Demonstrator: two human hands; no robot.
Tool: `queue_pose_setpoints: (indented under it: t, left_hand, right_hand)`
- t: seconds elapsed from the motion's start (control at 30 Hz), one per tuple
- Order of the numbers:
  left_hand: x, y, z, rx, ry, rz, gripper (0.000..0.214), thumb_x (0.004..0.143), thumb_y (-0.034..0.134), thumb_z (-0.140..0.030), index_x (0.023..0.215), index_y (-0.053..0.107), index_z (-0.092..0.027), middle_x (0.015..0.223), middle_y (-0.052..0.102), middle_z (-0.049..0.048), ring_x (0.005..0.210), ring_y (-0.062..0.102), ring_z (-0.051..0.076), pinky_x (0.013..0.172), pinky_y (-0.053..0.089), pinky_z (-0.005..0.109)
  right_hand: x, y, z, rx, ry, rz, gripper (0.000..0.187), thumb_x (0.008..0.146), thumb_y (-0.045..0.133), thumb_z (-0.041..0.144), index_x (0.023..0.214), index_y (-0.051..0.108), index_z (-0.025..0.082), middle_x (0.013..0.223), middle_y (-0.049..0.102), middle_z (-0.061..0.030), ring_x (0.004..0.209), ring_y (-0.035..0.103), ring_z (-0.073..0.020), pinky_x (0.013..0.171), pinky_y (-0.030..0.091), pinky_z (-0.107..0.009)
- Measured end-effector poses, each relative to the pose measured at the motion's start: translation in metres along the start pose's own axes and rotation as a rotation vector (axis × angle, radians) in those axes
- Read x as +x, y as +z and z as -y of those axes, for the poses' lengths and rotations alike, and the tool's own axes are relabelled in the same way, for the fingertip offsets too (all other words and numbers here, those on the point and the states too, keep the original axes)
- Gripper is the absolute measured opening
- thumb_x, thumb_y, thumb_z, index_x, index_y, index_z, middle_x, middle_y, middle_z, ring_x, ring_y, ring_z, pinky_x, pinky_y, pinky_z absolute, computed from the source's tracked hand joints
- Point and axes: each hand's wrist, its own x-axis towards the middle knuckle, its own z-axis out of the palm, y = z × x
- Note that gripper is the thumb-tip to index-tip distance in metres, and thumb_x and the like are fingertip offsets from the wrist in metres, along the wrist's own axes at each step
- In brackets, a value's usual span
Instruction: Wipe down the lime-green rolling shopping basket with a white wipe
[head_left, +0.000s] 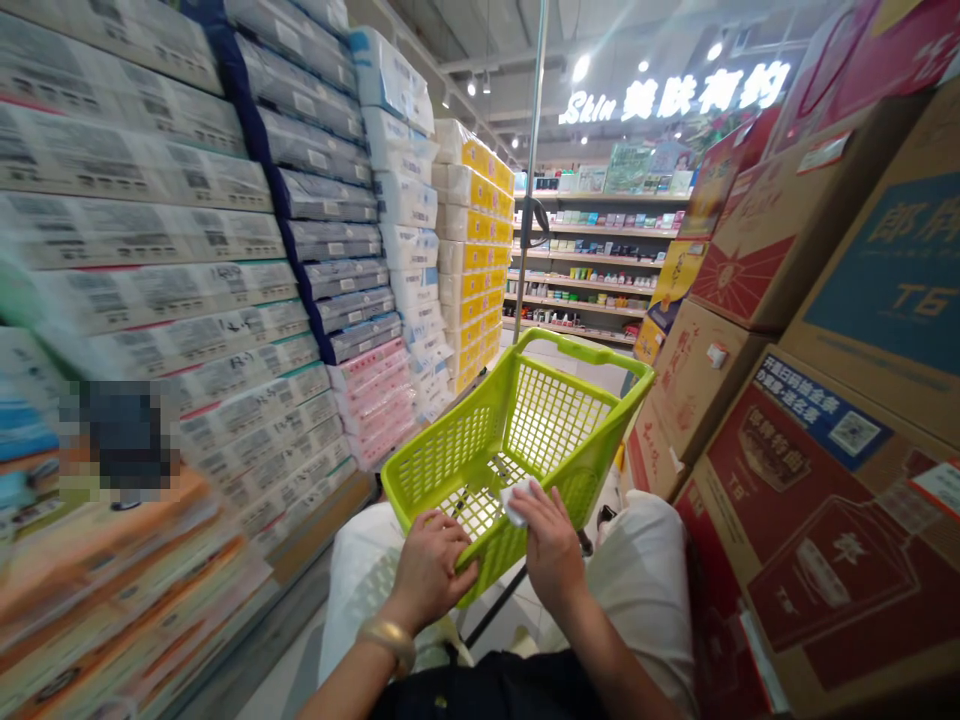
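A lime-green shopping basket [450, 455] on a cart frame stands just ahead of me in a store aisle. My left hand [430, 567], with a gold bangle on the wrist, curls over the basket's near rim and grips it. My right hand [552, 545] rests on the same rim to the right and pinches a small white folded paper [516, 498] that hangs inside the basket. Nothing else shows in the basket through its mesh.
Tall stacks of packaged tissue and paper rolls [225, 260] wall the left side. Brown and red cardboard cartons [810, 330] pile up close on the right. A metal pole [534, 170] rises beyond the basket. Shelves of small products [592, 270] stand at the aisle's far end.
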Motion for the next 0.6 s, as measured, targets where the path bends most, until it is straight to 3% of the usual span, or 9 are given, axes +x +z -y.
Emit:
queue_pose_setpoints:
  t: [0.17, 0.33, 0.53, 0.6]
  left_hand:
    - [0.002, -0.001, -0.001, -0.009, 0.037, -0.015, 0.013, 0.076, 0.063, -0.030, 0.066, 0.066, -0.021, 0.072, 0.071, 0.0032, 0.081, 0.062, 0.023, 0.087, 0.043, 0.044]
    - [0.003, -0.001, -0.002, -0.018, 0.013, -0.019, 0.010, 0.073, 0.063, -0.022, 0.064, 0.066, -0.023, 0.073, 0.072, 0.0005, 0.082, 0.062, 0.021, 0.090, 0.042, 0.044]
    - [0.002, 0.000, 0.001, -0.013, 0.025, -0.025, 0.017, 0.078, 0.063, -0.028, 0.063, 0.065, -0.021, 0.070, 0.070, 0.0018, 0.082, 0.062, 0.021, 0.089, 0.042, 0.044]
    - [0.001, -0.001, 0.002, -0.024, 0.016, -0.019, 0.014, 0.077, 0.063, -0.026, 0.063, 0.065, -0.022, 0.070, 0.070, 0.0006, 0.082, 0.062, 0.021, 0.092, 0.041, 0.045]
  right_hand:
    - [-0.004, 0.004, 0.013, 0.089, -0.189, 0.175, 0.042, 0.087, 0.045, 0.003, 0.113, 0.068, 0.027, 0.118, 0.073, -0.0034, 0.129, 0.057, -0.0195, 0.115, 0.037, -0.045]
    - [0.000, -0.003, 0.000, 0.032, -0.022, 0.017, 0.046, 0.085, 0.041, 0.002, 0.113, 0.069, 0.024, 0.120, 0.072, -0.0066, 0.128, 0.057, -0.0224, 0.114, 0.038, -0.049]
    - [-0.006, 0.000, 0.008, 0.107, -0.159, 0.171, 0.043, 0.087, 0.044, 0.005, 0.115, 0.068, 0.026, 0.122, 0.072, -0.0040, 0.131, 0.055, -0.0197, 0.115, 0.038, -0.045]
    - [-0.004, -0.001, 0.004, 0.080, -0.131, 0.134, 0.045, 0.087, 0.042, 0.003, 0.116, 0.068, 0.025, 0.122, 0.072, -0.0044, 0.131, 0.055, -0.0200, 0.116, 0.036, -0.046]
